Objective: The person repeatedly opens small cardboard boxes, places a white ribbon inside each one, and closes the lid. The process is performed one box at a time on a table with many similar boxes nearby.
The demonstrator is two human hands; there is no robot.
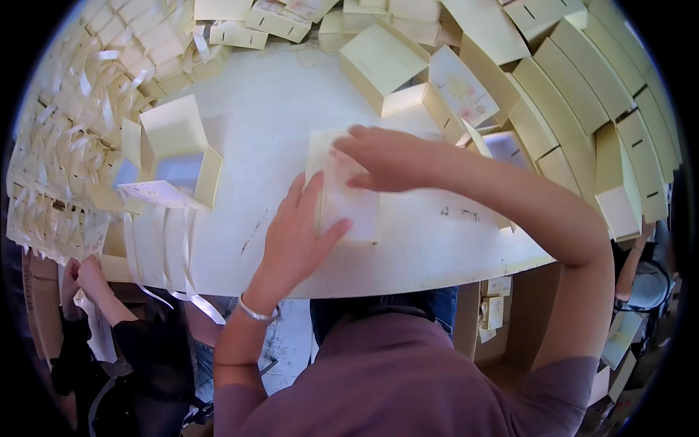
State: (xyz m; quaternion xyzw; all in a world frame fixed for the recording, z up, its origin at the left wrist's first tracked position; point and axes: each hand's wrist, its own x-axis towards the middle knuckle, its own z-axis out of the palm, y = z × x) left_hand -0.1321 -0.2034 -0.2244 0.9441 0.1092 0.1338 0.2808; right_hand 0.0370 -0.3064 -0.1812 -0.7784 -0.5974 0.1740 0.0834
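Observation:
A shallow cream cardboard box (349,213), with a pale pink print on its top, lies on the white table in front of me. My left hand (293,237) is at its left side, fingers stretched out and the thumb reaching over the near part of the top. Across the far part of the box lies my right hand (382,159), slightly blurred, its fingers extended and the thumb apart. This hand hides the far right of the printed top. Neither hand is wrapped round anything.
To the left stand open cream boxes (207,175) with white ribbons (191,269) hanging over the table edge. Stacked boxes (564,95) crowd the right, next to an open box (386,62). Ribboned boxes (73,146) pile up far left, near another person's hands (91,277).

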